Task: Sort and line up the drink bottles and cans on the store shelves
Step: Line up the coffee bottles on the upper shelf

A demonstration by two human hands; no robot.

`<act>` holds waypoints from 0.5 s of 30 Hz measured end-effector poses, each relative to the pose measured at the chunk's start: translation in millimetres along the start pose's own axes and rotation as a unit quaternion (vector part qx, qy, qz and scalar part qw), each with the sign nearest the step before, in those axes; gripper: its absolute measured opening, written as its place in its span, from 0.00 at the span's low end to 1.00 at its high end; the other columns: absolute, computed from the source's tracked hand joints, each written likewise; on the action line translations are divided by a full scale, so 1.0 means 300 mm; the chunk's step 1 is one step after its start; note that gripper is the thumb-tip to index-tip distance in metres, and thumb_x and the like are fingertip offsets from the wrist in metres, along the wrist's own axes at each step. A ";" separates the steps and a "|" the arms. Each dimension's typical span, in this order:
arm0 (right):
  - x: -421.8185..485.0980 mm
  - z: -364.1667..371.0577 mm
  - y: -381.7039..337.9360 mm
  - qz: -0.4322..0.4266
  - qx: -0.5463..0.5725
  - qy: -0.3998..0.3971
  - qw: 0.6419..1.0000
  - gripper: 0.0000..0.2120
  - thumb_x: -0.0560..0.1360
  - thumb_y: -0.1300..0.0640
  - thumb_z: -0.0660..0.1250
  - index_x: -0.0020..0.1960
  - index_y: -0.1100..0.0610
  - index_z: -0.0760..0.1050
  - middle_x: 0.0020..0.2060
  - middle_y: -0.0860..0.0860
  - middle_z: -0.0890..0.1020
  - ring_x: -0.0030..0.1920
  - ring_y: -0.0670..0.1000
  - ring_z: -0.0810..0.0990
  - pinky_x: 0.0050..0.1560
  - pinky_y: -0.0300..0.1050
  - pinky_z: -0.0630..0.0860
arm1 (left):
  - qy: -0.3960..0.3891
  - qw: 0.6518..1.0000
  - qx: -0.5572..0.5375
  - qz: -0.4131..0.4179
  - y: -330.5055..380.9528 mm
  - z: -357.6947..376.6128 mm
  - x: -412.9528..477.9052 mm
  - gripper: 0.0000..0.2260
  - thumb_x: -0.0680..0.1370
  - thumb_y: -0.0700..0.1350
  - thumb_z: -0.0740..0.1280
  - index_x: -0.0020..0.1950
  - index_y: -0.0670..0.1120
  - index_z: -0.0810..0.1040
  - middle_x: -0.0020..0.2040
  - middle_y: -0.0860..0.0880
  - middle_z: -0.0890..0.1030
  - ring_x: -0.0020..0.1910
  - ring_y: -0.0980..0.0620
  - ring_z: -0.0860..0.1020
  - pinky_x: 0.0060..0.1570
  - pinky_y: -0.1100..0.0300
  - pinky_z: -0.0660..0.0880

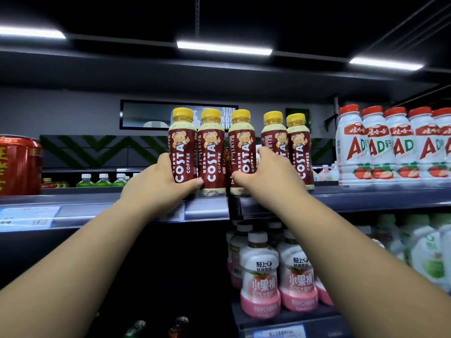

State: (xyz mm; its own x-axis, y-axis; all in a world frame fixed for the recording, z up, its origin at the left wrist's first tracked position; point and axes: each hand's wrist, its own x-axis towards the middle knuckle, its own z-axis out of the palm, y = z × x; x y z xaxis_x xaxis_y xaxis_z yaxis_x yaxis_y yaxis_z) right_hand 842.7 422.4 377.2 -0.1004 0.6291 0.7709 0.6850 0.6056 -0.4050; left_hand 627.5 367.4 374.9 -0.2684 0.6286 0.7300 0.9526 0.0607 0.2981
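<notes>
Fig. Left grip point(156, 184) was curled round the 1st Costa btl point(182, 142), fingers on its left flank, thumb across the base toward the 2nd btl point(211, 147). Right grip point(268, 174) was wrapped on the 3rd Costa btl point(241, 142), thumb on its lower front, fingertips in the gap before the 4th btl point(274, 132). All five stood at the front edge of the upper shelf point(97, 203), approx. centre of view; 5th btl point(299, 147) looked set slightly back. Long axes vertical, yellow caps up, labels facing out. Judged best practice: slide, don't lift; press low so bases stay flat; close the gap after the 3rd btl; fronts flush w/ shelf lip. AD milk btls point(380, 147) stood to the right.
</notes>
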 end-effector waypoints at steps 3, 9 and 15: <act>-0.033 -0.034 0.059 -0.056 0.012 0.061 0.997 0.24 0.74 0.44 0.68 0.66 0.49 0.68 0.50 0.47 0.78 0.49 0.53 0.77 0.46 0.50 0.76 | -0.005 1.000 -0.011 -0.004 0.001 -0.002 0.005 0.37 0.69 0.72 0.66 0.69 0.51 0.64 0.63 0.49 0.77 0.59 0.45 0.77 0.56 0.46 0.75; -0.031 -0.047 0.228 -0.134 -0.019 0.152 0.979 0.31 0.71 0.41 0.68 0.70 0.52 0.70 0.64 0.55 0.74 0.62 0.58 0.70 0.63 0.56 0.71 | -0.021 1.000 -0.006 -0.017 0.030 0.005 0.011 0.38 0.69 0.72 0.66 0.70 0.50 0.64 0.64 0.49 0.77 0.59 0.44 0.77 0.57 0.46 0.75; 0.004 -0.036 0.268 0.003 0.019 0.054 0.998 0.41 0.75 0.33 0.62 0.79 0.39 0.44 0.80 0.53 0.49 0.77 0.60 0.59 0.74 0.59 0.61 | 0.004 0.999 0.020 -0.026 0.053 0.023 -0.004 0.36 0.70 0.72 0.65 0.68 0.51 0.65 0.64 0.48 0.77 0.60 0.43 0.77 0.54 0.48 0.74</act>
State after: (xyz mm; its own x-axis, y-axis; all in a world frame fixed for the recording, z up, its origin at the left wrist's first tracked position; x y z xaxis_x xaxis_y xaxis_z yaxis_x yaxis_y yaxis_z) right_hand 905.3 466.7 351.0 -0.0163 0.5770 0.8166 0.6578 0.6213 -0.4258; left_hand 643.9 372.9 374.6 -0.3197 0.6169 0.7192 0.9420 0.1254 0.3112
